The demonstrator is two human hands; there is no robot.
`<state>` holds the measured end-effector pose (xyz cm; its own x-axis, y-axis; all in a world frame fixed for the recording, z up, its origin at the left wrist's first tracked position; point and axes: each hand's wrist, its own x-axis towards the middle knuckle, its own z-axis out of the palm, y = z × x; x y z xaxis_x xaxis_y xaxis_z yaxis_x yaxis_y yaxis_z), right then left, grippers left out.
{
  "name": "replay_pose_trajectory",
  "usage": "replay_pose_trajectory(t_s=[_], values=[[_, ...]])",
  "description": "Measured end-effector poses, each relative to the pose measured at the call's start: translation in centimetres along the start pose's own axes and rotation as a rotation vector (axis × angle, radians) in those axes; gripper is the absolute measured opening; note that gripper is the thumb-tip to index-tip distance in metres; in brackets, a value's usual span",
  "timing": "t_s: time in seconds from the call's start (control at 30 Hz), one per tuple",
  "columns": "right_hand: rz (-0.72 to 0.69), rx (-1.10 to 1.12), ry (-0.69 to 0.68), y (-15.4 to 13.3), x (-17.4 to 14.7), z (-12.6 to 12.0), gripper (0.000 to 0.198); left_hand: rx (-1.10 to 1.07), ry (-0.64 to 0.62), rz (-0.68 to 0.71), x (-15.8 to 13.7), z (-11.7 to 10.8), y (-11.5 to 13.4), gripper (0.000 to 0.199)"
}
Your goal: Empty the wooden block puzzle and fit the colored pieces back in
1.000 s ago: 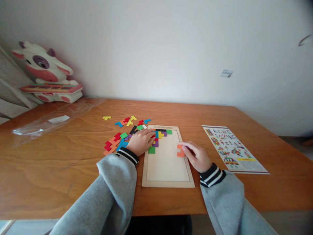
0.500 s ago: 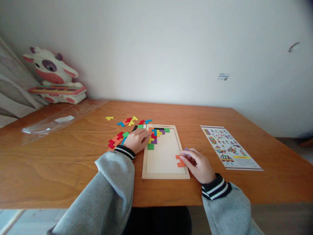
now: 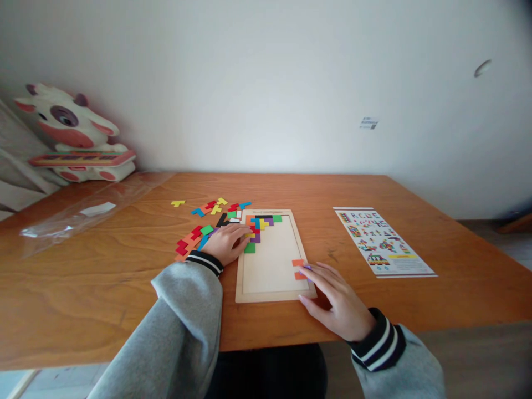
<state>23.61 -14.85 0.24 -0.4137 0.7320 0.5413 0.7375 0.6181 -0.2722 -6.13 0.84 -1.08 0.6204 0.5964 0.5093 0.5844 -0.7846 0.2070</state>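
One orange piece [image 3: 300, 276] lies well down the right side of the wooden tray [image 3: 274, 297], its notch facing left, close by the right rim; the fingertips of the right hand [image 3: 343, 307] rest on it, covering part of it, while the thumb stands well apart near the lower right corner, so that grip is spread wide and pinches nothing that I can see; a fleck of purple shows by the fingertips, too small for me to name.

The left hand [image 3: 224, 244] bends over the tray's left rim, fingers curled beside the fitted pieces [image 3: 250, 247]; whether its grip has hold of anything I cannot tell from where I stand.

It looks to me like the placing of a single piece is in hand, with the upper left corner filled and much of the tray bare; the next move, I judge, calls for light fingertip pressure to square the orange piece, or a closing thumb if it must be lifted.

Loose pieces [image 3: 206, 229] lie on the tabletop [image 3: 83, 299] to the left of the tray; a printed sheet [image 3: 388, 252] lies to its right, apart from the right hand.
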Motion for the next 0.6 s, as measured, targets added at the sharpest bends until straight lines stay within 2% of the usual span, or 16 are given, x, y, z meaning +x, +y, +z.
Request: replay_pose_trajectory(t_s=[0.23, 0.5, 0.6], values=[[-0.084, 0.012, 0.003, -0.4, -0.4, -0.1, 0.048, 0.006, 0.024, 0.006, 0.0, 0.2, -0.1, 0.023], [-0.137, 0.007, 0.115, -1.1, -0.1, -0.6, 0.040, 0.067, 0.026, 0.048, -0.2, 0.2, 0.0, 0.024], [-0.132, 0.031, 0.169, -1.3, 0.1, -0.8, 0.039, 0.102, 0.020, 0.011, -0.2, 0.0, 0.3, 0.027]])
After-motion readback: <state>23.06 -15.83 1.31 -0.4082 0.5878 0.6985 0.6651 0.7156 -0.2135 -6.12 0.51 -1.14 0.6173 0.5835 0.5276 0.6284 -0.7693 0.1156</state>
